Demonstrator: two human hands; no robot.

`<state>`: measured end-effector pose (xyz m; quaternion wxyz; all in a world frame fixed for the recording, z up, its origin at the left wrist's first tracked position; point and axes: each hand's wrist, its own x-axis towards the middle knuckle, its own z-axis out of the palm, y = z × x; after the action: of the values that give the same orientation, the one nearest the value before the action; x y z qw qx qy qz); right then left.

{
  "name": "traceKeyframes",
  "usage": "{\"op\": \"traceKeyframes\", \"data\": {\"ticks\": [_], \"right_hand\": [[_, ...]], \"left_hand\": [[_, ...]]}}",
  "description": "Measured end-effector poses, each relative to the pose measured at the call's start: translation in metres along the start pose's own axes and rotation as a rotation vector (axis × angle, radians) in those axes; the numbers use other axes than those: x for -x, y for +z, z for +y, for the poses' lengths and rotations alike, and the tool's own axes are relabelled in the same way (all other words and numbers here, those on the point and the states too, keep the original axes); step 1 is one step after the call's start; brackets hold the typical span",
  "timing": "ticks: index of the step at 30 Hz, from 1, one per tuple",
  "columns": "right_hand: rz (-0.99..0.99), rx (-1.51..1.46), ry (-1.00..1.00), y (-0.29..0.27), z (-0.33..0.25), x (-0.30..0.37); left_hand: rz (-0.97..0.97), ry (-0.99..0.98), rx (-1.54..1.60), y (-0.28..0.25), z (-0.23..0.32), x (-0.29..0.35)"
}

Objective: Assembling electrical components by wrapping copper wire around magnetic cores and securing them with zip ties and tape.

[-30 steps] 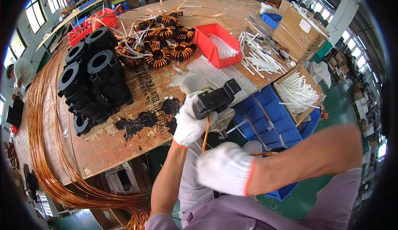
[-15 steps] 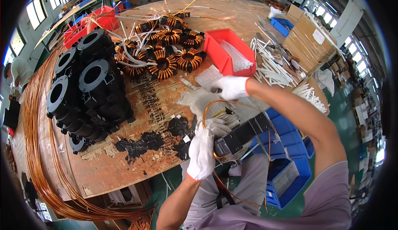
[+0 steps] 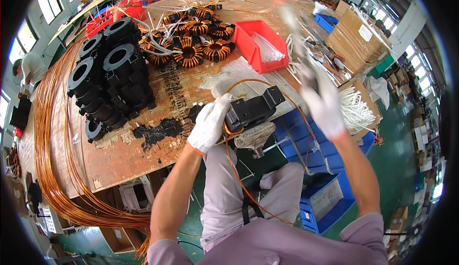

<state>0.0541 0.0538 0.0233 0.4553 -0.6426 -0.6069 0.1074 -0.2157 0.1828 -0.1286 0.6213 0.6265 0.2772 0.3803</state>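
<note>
Left hand (image 3: 210, 124): clasping core (image 3: 256, 109) by left end; wire (image 3: 301, 114) looped there, rest bare. Right hand (image 3: 322, 105): gripping blurred tool (image 3: 297, 35). Wound: coils (image 3: 215, 50), piled. Unwound: black rings (image 3: 107, 76), stacked.

On the table (image 3: 119, 173), coils (image 3: 196, 31) lie just left of the parts bin (image 3: 274, 66); ring housings (image 3: 114, 86) stand farther left of it, with the wire bundle (image 3: 45, 145) at its far left. Tubes (image 3: 294, 70) lie just right of the bin, a carton (image 3: 356, 40) farther right, and the block (image 3: 251, 109) is in front of it
</note>
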Motion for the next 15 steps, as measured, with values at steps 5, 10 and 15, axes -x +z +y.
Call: {"op": "traceKeyframes", "data": {"ticks": [5,10,15], "right_hand": [[-0.378,-0.132,0.234,-0.014,0.002,0.199],[-0.334,-0.363,0.492,0.041,-0.01,0.198],[-0.524,-0.526,0.628,0.048,-0.034,0.092]], "left_hand": [[-0.166,-0.037,-0.292,0.011,0.052,-0.036],[-0.426,0.076,-0.598,0.009,0.083,-0.096],[-0.672,-0.328,-0.47,0.026,0.099,-0.141]]}}
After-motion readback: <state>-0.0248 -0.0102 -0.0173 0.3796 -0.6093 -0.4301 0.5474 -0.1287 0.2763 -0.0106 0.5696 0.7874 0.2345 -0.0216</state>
